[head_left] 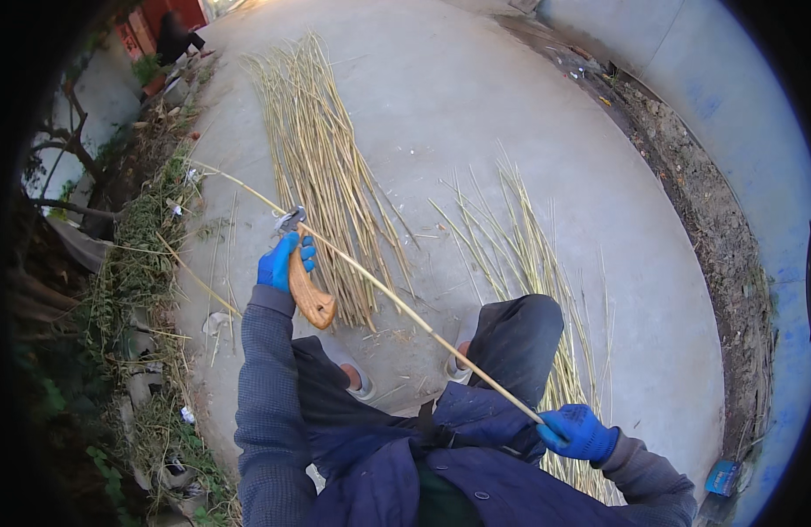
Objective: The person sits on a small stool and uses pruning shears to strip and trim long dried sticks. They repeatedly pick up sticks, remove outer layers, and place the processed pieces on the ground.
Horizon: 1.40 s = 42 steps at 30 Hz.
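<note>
In a blue glove, my left hand (281, 263) is closed around a tool with a curved wooden handle (312, 297) and a small metal head (291, 220). A long thin peeled-looking stalk (423, 325) runs past that metal head, slanting from the upper left down to the lower right. Its lower end sits in my right hand (576, 432), also gloved in blue and closed on it. The exact contact between the metal head and the stalk is too small to make out. Beyond my left hand lies a thick bundle of dry stalks (322, 158) on the concrete.
A second, looser pile of stalks (524, 228) lies to the right, partly behind my knee. Cut weeds (137, 263) and a tree line the left edge. A strip of soil (695, 180) and a pale wall (730, 97) bound the right. Someone sits far left (173, 39).
</note>
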Each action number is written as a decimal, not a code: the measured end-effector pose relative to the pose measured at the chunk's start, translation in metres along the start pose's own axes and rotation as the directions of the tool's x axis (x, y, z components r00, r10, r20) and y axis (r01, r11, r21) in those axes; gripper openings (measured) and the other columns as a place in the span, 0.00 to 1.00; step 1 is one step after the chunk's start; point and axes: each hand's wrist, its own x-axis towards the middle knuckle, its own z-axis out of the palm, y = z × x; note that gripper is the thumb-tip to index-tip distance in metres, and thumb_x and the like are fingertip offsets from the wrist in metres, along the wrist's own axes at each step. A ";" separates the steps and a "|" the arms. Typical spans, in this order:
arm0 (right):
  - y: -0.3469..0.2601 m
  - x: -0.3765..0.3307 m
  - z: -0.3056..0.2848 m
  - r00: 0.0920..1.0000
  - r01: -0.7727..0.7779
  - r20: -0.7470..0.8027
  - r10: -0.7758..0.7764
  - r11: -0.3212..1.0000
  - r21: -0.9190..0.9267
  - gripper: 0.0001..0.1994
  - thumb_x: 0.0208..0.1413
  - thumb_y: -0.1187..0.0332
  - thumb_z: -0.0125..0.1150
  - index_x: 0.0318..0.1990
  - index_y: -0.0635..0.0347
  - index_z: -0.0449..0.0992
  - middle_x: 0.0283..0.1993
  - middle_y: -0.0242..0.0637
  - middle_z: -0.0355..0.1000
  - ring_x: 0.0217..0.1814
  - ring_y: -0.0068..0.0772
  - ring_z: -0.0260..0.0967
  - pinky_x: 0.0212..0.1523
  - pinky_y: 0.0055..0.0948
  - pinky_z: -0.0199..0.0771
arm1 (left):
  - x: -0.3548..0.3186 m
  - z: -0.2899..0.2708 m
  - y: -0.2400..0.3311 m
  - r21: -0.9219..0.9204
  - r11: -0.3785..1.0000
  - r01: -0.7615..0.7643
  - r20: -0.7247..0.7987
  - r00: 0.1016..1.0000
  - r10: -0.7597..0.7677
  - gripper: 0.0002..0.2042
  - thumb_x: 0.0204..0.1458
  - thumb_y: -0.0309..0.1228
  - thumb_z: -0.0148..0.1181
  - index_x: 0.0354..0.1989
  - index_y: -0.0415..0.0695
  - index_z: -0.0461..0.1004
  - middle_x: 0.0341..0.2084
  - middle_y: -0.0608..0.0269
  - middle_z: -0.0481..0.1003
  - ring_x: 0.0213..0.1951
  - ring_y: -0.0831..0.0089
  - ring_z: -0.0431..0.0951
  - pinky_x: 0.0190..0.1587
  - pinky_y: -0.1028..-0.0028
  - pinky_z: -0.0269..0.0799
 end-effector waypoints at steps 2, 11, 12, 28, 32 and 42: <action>0.000 0.004 -0.010 0.991 -0.112 0.080 0.105 0.990 0.090 0.15 0.55 0.65 0.61 0.48 0.58 0.75 0.21 0.42 0.71 0.22 0.45 0.72 0.26 0.37 0.73 | -0.010 0.019 -0.016 0.004 1.000 0.010 0.010 1.000 -0.010 0.21 0.55 0.37 0.62 0.52 0.35 0.72 0.39 0.54 0.78 0.31 0.67 0.79 0.31 0.72 0.79; -0.008 0.189 0.016 0.962 -0.271 0.091 0.256 0.877 0.397 0.11 0.64 0.60 0.50 0.39 0.58 0.73 0.24 0.43 0.73 0.26 0.39 0.74 0.29 0.34 0.72 | -0.106 0.116 -0.046 0.049 0.985 0.165 0.083 0.982 -0.168 0.20 0.56 0.38 0.61 0.47 0.32 0.73 0.30 0.50 0.78 0.27 0.65 0.80 0.26 0.69 0.80; -0.007 0.202 0.024 0.979 -0.195 0.017 0.201 0.922 0.334 0.11 0.63 0.60 0.51 0.38 0.57 0.73 0.24 0.44 0.72 0.26 0.40 0.74 0.28 0.35 0.71 | -0.116 0.120 -0.052 0.078 0.981 0.178 0.111 0.976 -0.186 0.20 0.55 0.39 0.62 0.48 0.33 0.72 0.32 0.51 0.77 0.28 0.66 0.79 0.27 0.70 0.79; 0.000 -0.009 -0.014 0.900 -0.422 0.250 0.358 0.859 0.289 0.18 0.57 0.66 0.61 0.54 0.58 0.73 0.26 0.40 0.75 0.25 0.37 0.76 0.28 0.31 0.75 | 0.010 -0.060 -0.012 0.037 0.999 -0.006 -0.107 0.994 0.010 0.26 0.57 0.45 0.58 0.59 0.42 0.68 0.47 0.61 0.74 0.46 0.70 0.74 0.48 0.70 0.72; -0.010 0.070 -0.028 0.906 -0.410 0.285 0.312 0.814 0.412 0.22 0.61 0.60 0.58 0.60 0.58 0.68 0.32 0.36 0.76 0.31 0.26 0.76 0.36 0.27 0.76 | -0.021 0.004 -0.037 -0.011 0.999 0.043 0.033 0.999 -0.043 0.23 0.59 0.42 0.57 0.56 0.38 0.69 0.44 0.59 0.76 0.38 0.71 0.77 0.37 0.74 0.75; -0.008 0.195 0.007 0.979 0.178 -0.106 -0.173 0.983 0.040 0.07 0.61 0.62 0.54 0.34 0.54 0.71 0.20 0.44 0.68 0.20 0.48 0.69 0.23 0.40 0.67 | -0.059 0.049 -0.067 -0.098 0.989 0.109 -0.028 0.993 -0.113 0.21 0.56 0.39 0.61 0.51 0.36 0.73 0.39 0.53 0.77 0.35 0.65 0.79 0.33 0.69 0.78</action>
